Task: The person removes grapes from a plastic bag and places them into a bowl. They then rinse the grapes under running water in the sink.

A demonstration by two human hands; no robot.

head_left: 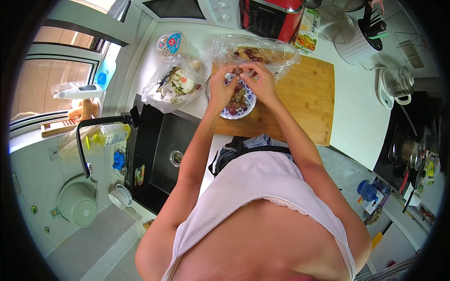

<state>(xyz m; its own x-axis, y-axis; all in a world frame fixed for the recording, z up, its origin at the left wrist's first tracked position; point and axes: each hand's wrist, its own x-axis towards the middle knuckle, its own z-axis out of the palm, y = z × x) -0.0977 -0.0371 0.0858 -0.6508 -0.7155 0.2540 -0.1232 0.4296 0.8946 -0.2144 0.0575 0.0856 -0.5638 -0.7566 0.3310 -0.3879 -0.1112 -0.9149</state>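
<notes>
Both hands meet over a blue-and-white patterned bowl [250, 102] holding red and green grapes [236, 102]. A reddish grape [238, 71] is pinched between the fingertips of my left hand [223, 86] and my right hand [259, 80]. Beneath the bowl lies a wooden cutting board [306, 98]. Just beyond the hands, a clear plastic bag [281, 52] rests across the board's far edge, with more dark grapes [251, 54] in or on it. The fingers partly hide the bowl's far rim.
Left of the board sits a plastic bag of food scraps [179, 84], near a round package [172, 43]. A black sink [172, 137] with a faucet [81, 140] is at the left. A red appliance [270, 17] and utensil holder [355, 42] stand behind; a kitchen scale [385, 89] is at right.
</notes>
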